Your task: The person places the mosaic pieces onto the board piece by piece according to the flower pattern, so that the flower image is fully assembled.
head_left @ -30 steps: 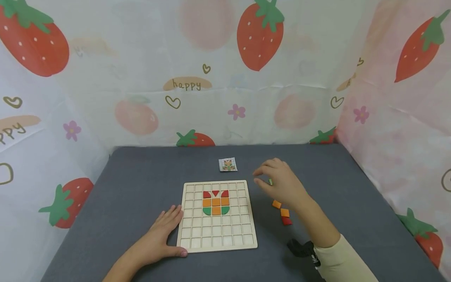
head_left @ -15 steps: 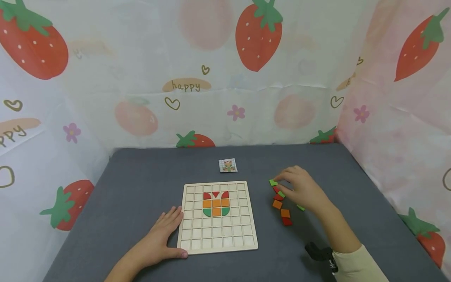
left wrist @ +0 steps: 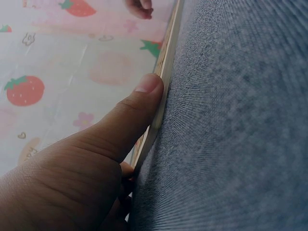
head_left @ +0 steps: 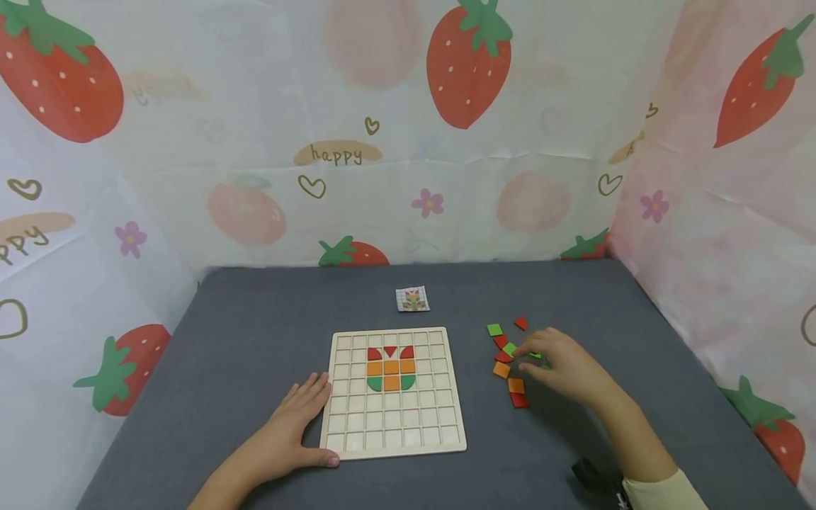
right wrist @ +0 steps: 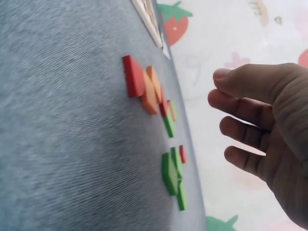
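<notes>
My left hand rests along the left side of a wooden grid board, its thumb at the near-left corner. In the left wrist view the thumb lies against the board's edge. Red, orange and green tiles sit in the board's upper middle cells. To the right, my right hand hovers over loose coloured tiles, fingers loosely bent, nothing visible between them. Nearby are a light green tile, an orange tile and a red tile. The right wrist view shows several green tiles, partly hidden from the head view.
A small printed pattern card lies behind the board. Another orange tile and a red tile lie nearer the person. The dark grey cloth covers the table, with strawberry-print curtains around it.
My right hand has moved from beside the board's far-right corner to the right and nearer the person. More loose tiles show, among them a red one. My left hand stays put.
</notes>
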`<state>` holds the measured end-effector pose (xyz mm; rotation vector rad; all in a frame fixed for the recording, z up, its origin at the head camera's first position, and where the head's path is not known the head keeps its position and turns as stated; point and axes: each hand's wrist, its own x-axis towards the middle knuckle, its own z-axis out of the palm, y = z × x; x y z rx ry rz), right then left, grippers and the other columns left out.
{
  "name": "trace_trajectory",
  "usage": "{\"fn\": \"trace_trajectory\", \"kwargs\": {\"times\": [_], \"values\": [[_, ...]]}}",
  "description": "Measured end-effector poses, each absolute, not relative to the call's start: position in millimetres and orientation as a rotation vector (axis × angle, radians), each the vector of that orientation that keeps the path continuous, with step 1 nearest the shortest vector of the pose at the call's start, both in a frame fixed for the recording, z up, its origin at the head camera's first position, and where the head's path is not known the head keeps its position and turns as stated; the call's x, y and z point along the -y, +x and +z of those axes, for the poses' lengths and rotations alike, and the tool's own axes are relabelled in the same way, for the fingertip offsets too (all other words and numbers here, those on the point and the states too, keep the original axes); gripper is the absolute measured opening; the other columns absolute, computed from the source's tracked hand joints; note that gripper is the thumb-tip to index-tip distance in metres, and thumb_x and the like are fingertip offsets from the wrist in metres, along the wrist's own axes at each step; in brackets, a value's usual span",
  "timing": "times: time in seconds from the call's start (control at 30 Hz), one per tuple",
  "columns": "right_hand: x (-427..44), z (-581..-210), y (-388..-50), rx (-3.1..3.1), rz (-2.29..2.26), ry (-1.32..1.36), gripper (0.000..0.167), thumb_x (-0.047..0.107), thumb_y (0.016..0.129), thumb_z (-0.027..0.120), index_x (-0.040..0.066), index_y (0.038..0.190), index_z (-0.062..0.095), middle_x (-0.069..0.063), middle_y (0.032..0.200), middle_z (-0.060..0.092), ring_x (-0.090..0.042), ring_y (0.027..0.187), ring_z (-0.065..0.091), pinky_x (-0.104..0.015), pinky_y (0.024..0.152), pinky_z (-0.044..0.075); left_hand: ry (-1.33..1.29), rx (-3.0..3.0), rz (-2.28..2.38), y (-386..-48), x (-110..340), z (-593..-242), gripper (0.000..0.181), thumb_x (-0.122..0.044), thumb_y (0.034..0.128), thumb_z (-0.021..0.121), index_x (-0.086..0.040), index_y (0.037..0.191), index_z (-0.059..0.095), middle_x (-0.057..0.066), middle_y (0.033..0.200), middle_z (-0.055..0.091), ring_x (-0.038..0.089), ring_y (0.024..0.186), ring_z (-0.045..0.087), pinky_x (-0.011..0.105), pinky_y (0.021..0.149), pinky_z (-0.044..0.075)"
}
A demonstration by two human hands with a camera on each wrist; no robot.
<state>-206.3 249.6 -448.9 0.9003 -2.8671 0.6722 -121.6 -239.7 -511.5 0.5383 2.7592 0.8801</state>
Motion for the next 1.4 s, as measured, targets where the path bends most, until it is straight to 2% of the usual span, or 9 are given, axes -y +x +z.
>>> {"fn": "trace_trajectory", "kwargs": {"times": [0.13,0.33,0.5,0.6,0.7,0.83,0.9,1.07,1.4], "values": [[-254.5,-458.8,-205.7,2.893,0.715,0.899,0.021,0.015,0.09,0.08,0.021,0.109,0.077,0.011,0.109,0.07,-0.018,0.106,0.059,-0.046,0.09,0.054,0.544,-2.756,0.862,-122.4,240.9,-513.4,0.129,-0.076,0.0666,0.078,-0.006,0.162,0.027,0.009,0.17,0.02,0.03,0.16,0.008,0.053,0.128,0.004],[-259.5,-471.1,-205.7,2.917,0.769,0.892,0.023,0.016,0.09,0.08,0.024,0.111,0.076,0.014,0.11,0.068,-0.016,0.109,0.058,-0.046,0.091,0.054,0.538,-2.743,0.877,-122.3,241.5,-514.6,0.129,-0.077,0.0672,0.077,-0.007,0.163,0.026,0.007,0.171,0.019,0.029,0.16,0.007,0.03,0.128,-0.008],[-262.5,-478.3,-206.5,2.898,0.807,0.896,0.025,0.016,0.09,0.08,0.025,0.112,0.076,0.014,0.11,0.067,-0.017,0.113,0.058,-0.047,0.092,0.054,0.54,-2.755,0.872,-123.3,241.3,-512.6,0.129,-0.077,0.0667,0.077,-0.007,0.162,0.026,0.008,0.171,0.019,0.029,0.16,0.007,0.047,0.129,0.001],[-264.1,-481.9,-206.9,2.88,0.808,0.886,0.025,0.017,0.089,0.081,0.025,0.112,0.076,0.014,0.11,0.068,-0.018,0.113,0.058,-0.047,0.093,0.054,0.538,-2.752,0.872,-123.3,241.0,-511.9,0.129,-0.076,0.0666,0.078,-0.006,0.162,0.027,0.008,0.171,0.02,0.03,0.16,0.008,0.052,0.128,0.004],[-265.7,-485.1,-206.9,2.861,0.811,0.837,0.024,0.017,0.089,0.081,0.023,0.112,0.076,0.011,0.112,0.068,-0.018,0.11,0.059,-0.046,0.09,0.054,0.537,-2.748,0.872,-122.8,240.9,-511.6,0.129,-0.075,0.0666,0.079,-0.006,0.162,0.027,0.009,0.17,0.02,0.031,0.159,0.008,0.051,0.128,0.003],[-269.0,-490.1,-207.6,2.824,0.796,0.757,0.024,0.018,0.088,0.082,0.019,0.111,0.077,0.004,0.114,0.07,-0.021,0.108,0.059,-0.047,0.088,0.055,0.534,-2.743,0.883,-122.5,240.8,-511.5,0.129,-0.074,0.0667,0.079,-0.006,0.162,0.027,0.01,0.17,0.02,0.031,0.159,0.007,0.04,0.129,-0.003],[-271.7,-492.8,-208.5,2.802,0.77,0.737,0.024,0.017,0.087,0.083,0.017,0.111,0.078,0.002,0.114,0.07,-0.024,0.109,0.059,-0.05,0.089,0.054,0.531,-2.742,0.89,-122.7,240.5,-511.5,0.129,-0.074,0.0665,0.08,-0.006,0.162,0.027,0.01,0.17,0.019,0.032,0.159,0.007,0.039,0.129,-0.003],[-276.7,-495.9,-210.4,2.788,0.727,0.711,0.026,0.016,0.086,0.084,0.017,0.111,0.078,-0.001,0.115,0.07,-0.028,0.111,0.06,-0.053,0.093,0.053,0.53,-2.746,0.884,-122.6,240.6,-512.7,0.129,-0.075,0.0662,0.079,-0.006,0.162,0.026,0.01,0.171,0.019,0.032,0.159,0.007,0.048,0.129,0.001],[-293.9,-495.8,-207.3,2.874,0.727,0.693,0.03,0.016,0.085,0.085,0.017,0.113,0.077,-0.004,0.119,0.07,-0.031,0.116,0.059,-0.057,0.099,0.049,0.54,-2.753,0.872,-123.3,240.3,-510.6,0.129,-0.075,0.0658,0.079,-0.005,0.162,0.028,0.013,0.17,0.019,0.034,0.159,0.009,0.056,0.127,0.006]]}}
